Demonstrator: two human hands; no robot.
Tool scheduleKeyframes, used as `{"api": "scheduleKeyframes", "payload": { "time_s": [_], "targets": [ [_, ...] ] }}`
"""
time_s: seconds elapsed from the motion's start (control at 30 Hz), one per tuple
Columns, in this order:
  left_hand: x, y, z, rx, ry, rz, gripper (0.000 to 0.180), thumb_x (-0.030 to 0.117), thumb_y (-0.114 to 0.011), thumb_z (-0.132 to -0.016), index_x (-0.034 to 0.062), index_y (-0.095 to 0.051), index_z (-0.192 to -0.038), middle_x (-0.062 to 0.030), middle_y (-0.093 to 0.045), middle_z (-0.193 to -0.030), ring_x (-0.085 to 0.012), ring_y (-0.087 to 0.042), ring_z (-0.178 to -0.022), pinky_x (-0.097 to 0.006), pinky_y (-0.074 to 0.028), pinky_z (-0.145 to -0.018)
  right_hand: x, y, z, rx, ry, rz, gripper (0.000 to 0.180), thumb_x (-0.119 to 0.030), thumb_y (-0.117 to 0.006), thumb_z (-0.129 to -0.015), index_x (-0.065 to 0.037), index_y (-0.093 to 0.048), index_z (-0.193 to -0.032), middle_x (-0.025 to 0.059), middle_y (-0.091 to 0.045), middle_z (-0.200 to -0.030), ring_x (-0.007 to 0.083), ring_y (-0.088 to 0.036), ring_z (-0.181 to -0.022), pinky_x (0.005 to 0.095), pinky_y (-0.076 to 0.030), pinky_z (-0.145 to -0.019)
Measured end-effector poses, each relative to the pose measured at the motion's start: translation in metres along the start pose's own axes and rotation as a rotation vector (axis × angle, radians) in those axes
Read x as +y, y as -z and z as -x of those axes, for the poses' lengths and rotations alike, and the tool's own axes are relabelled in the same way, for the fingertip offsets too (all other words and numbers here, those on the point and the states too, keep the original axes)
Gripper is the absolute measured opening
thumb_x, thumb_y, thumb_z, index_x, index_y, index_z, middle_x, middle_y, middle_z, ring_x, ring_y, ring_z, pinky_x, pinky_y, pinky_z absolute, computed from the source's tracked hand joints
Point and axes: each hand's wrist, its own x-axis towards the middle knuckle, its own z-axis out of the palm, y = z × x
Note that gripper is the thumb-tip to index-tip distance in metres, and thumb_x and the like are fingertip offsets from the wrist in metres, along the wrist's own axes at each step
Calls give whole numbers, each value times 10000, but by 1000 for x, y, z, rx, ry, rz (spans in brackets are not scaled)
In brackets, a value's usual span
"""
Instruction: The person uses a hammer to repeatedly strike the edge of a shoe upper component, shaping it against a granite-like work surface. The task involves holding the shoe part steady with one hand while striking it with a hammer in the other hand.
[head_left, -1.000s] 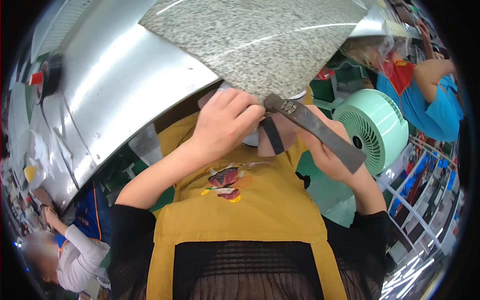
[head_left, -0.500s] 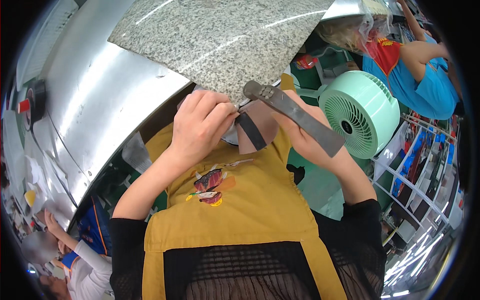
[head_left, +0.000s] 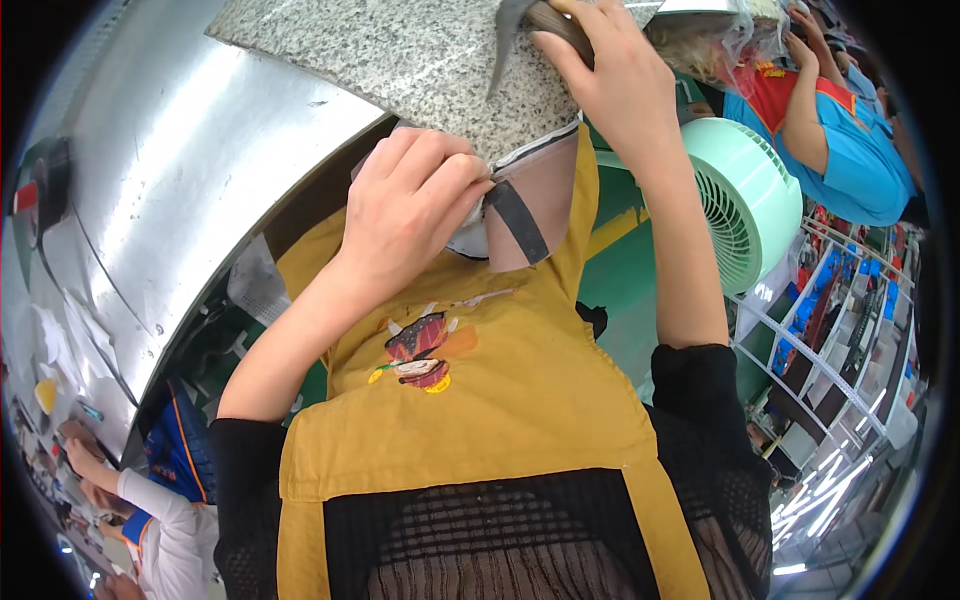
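My left hand [head_left: 410, 205] is closed, its thumb and fingertips pinching the edge of a thin pinkish-brown piece of material [head_left: 555, 190] at the near corner of a speckled granite slab [head_left: 370, 55]. A black strip [head_left: 520, 225] crosses this piece, which hangs below the slab's edge; its upper edge looks dark and folded. Farther off, above the slab, my right hand [head_left: 632, 95] grips a hammer [head_left: 512, 35] with a dark, curved metal head. Some white material shows under my left fingers, mostly hidden.
A metal worktable [head_left: 210, 150] extends left of the slab. Close to my right forearm stands a mint-green fan [head_left: 750, 200]. Co-workers sit at the far right [head_left: 850, 150] and lower left [head_left: 165, 530]. A white rack [head_left: 820, 350] with blue items is at right. A yellow apron [head_left: 480, 430] covers my front.
My right hand has lifted the hammer away from the pinched edge, up and farther over the slab. The left hand keeps its pinch, and more of the piece's upper edge is exposed.
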Motion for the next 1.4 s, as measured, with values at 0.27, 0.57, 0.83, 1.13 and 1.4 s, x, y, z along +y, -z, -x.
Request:
{"api": "scheduleKeyframes", "payload": {
  "time_s": [0.27,0.57,0.83,1.13,1.4],
  "targets": [
    [0,0,2,11,26,71,215,43,-732,-657,74,-596,-820,-38,-578,-822,-227,-554,-764,-321,-458,-626,71,31,102,5,-552,-236,270,-239,-527,-910,10,-602,-981,98,-624,-843,215,-591,-760,308,-457,-717],
    [0,4,0,-3,26,100,223,38,-732,-660,78,-606,-840,-45,-578,-824,-240,-556,-771,-329,-463,-640,146,24,192,-784,-960,-364,317,-280,-516,-914,23,-602,-953,38,-590,-774,116,-540,-657,259,-455,-613],
    [11,5,-1,-48,100,42,262,30,-694,-666,99,-646,-914,-34,-553,-830,-220,-544,-784,-327,-463,-647,80,33,127,-295,-638,-544,227,-187,-488,-943,-23,-595,-1057,27,-603,-838,93,-556,-736,242,-457,-659],
    [18,14,-4,-250,131,210,208,80,-650,-716,124,-643,-920,-47,-526,-817,-233,-538,-777,-345,-463,-657,4,32,66,-255,186,-326,301,-86,-660,-770,-60,-595,-1062,106,-584,-1017,287,-535,-984,352,-427,-858],
    [17,47,11,-423,104,381,191,113,-634,-731,94,-655,-920,-61,-552,-855,-232,-575,-812,-336,-474,-696,-4,28,80,-470,248,-407,261,-179,-695,-755,-49,-606,-963,87,-562,-908,269,-521,-926,350,-418,-804]
  ]
}}
